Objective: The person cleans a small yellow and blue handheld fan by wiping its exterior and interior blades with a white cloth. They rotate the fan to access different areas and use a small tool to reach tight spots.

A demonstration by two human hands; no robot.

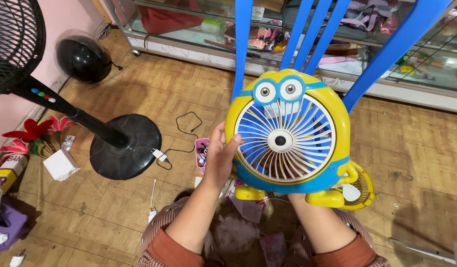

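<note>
A small yellow toy fan (288, 136) with a blue rim, a white grille and two cartoon eyes on top is held up in front of the person, upright and facing them, above their lap and the littered floor; the left hand (219, 158) grips its left edge, fingers wrapped behind and the thumb pressed on the front of the grille; the right hand is hidden behind the fan's base, only the forearm (320, 225) showing beneath the yellow feet, so how it holds cannot be told. Behind the fan's lower right corner a round yellow grille piece (361, 187) peeks out, touching or just behind it. Directly beyond stands a blue plastic chair (315, 34), its slats rising behind the fan's top; past that runs a glass display case (189, 24) full of mixed goods. To the left on the wooden floor (411, 148) sits a black pedestal fan (120, 146) with its round base, a white charger and cable (166, 153) beside it; further left are artificial flowers (33, 133), and a black balloon (82, 58) lies near the pink wall.
</note>
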